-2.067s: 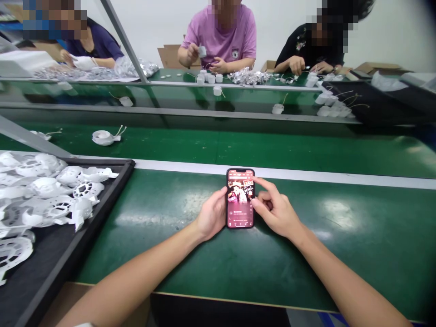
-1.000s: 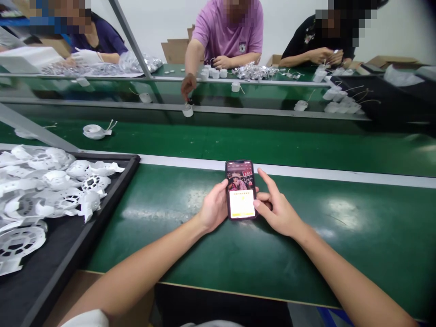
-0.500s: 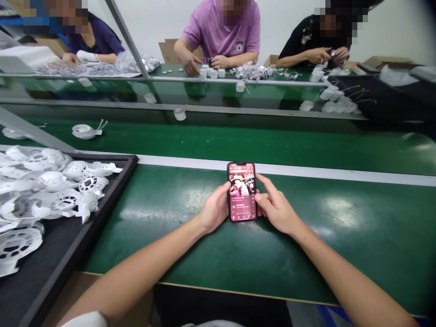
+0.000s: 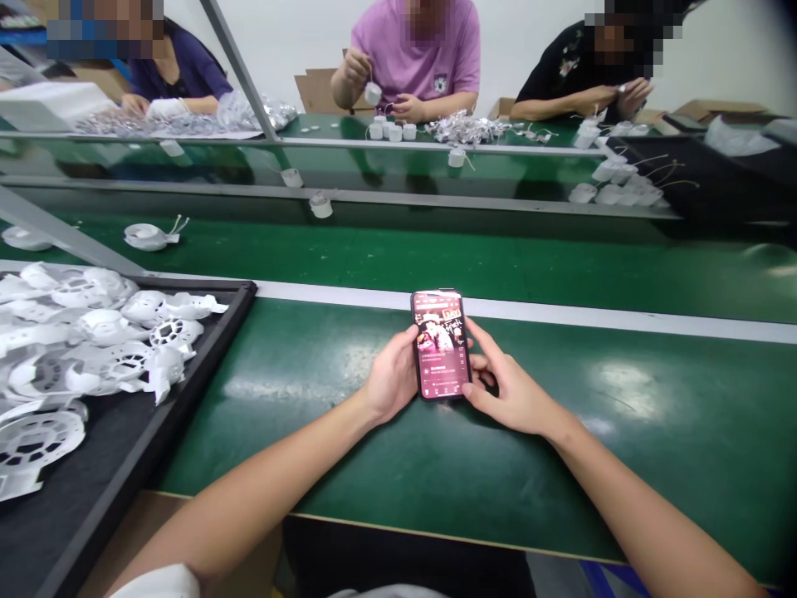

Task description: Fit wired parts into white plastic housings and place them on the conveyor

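Across the foreground, a green table [image 4: 349, 473] is spanned from side to side, and it is bordered at its far edge by a white strip [image 4: 342, 296]. Beyond this strip, a green lane [image 4: 498, 262] is seen running the width of the view. At the left of the table, a black tray [image 4: 93, 494] is positioned, its upper part covered by a heap of white plastic parts [image 4: 105, 328]. On the far side, three persons are seated: one in a dark purple top [image 4: 187, 71] at left, one in a pink shirt [image 4: 417, 50] in the middle, and one in a black top [image 4: 554, 71] at right. In front of the middle person, a pile of silvery pieces [image 4: 466, 127] is noted. Over the middle of the table, both bare forearms are extended. By the left hand [image 4: 392, 375], the grip is closed on the left edge of a phone [image 4: 439, 357], the thumb being laid along that side. By the right hand [image 4: 514, 390], the phone's right side is touched, with the index finger at the upper edge and the thumb at the lower right corner; whether any hold is taken there cannot be told. The phone is kept between the hands, near the white strip, with its screen lit. On the lane at left, a white ring-shaped part [image 4: 145, 237] with short leads is observed. A small white cap [image 4: 372, 93] is held up by the middle person.
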A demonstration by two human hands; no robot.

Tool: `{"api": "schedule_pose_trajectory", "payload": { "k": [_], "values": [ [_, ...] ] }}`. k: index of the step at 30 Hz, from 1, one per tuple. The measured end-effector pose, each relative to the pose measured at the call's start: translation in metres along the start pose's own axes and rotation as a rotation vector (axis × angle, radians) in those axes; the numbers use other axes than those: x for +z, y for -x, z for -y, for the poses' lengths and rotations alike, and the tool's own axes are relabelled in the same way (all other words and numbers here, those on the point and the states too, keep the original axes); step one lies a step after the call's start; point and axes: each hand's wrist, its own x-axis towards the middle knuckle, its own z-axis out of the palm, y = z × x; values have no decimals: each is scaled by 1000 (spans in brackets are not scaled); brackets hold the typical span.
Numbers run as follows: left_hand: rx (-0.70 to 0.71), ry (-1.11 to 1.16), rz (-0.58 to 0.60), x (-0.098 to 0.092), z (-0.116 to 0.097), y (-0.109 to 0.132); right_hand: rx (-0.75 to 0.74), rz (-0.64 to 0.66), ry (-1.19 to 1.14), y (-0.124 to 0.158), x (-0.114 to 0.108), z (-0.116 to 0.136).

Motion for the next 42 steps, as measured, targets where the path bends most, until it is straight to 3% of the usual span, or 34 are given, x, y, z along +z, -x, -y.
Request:
{"api": "schedule_pose_trajectory", "payload": {
  "k": [6, 11, 15, 18, 20, 21, 23, 24, 27, 29, 31, 34, 37, 42],
  "values": [
    [-6, -18, 21, -4, 3, -2, 66, -6, 32, 0, 3, 6],
    [57, -127, 26, -11, 7, -7, 165, -129, 244, -3, 14, 17],
    [168, -358, 67, -7, 10, -2, 208, -273, 323, -4, 21, 21],
    [268, -674, 140, -4, -6, -12, 246, -339, 346, -6, 16, 18],
    [418, -908, 150, -10, -38, -36, 249, -385, 361, -11, 10, 12],
    [513, -1037, 98, -17, -62, -51, 249, -404, 364, -14, 7, 9],
    [678, -1328, -151, -33, -123, -85, 256, -415, 356, -21, 2, 3],
    [674, -1491, -331, -43, -156, -101, 257, -416, 347, -23, 0, 1],
    [649, -1525, -546, -69, -246, -133, 233, -418, 314, -27, -2, -2],
    [614, -1520, -655, -84, -286, -143, 217, -418, 282, -28, -2, -3],
    [557, -1539, -747, -97, -309, -146, 232, -430, 226, -29, -3, -3],
    [480, -1590, -842, -116, -317, -147, 260, -467, 116, -29, -6, -2],
    [471, -1642, -859, -127, -305, -145, 252, -475, 56, -29, -10, -2],
    [537, -1726, -681, -115, -254, -118, 253, -466, 142, -26, -11, 0]
  ]
}}
